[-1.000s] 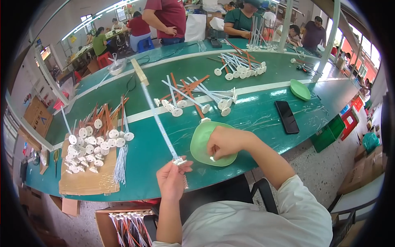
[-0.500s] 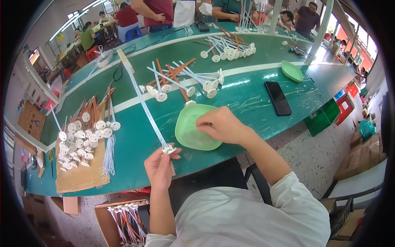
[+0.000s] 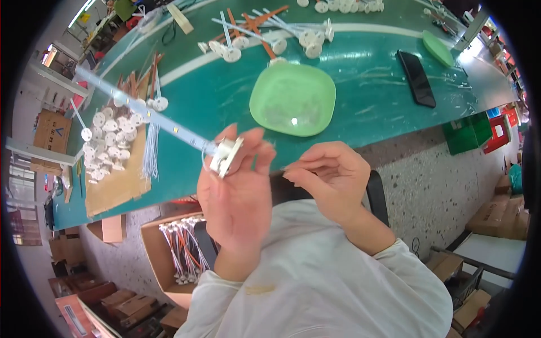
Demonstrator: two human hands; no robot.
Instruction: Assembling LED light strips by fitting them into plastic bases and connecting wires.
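Centrally, the left hand [image 3: 239, 188] pinches a small white round end cap [image 3: 226, 156] fitted on a long translucent strip with yellow chips [image 3: 143, 115], which slants toward the upper left of the frame. Just right of it, the right hand [image 3: 329, 180] is loosely curled with fingertips together; whether it holds anything cannot be told. Above both hands a pale green square plastic dish [image 3: 293, 98] rests on the green worktable [image 3: 360, 73]. At upper right lies a flat black phone [image 3: 416, 78]. At left, white capped parts sit on a brown cardboard sheet [image 3: 115, 180]. At lower left, an open brown cardboard box [image 3: 163, 256] holds white wired pieces.
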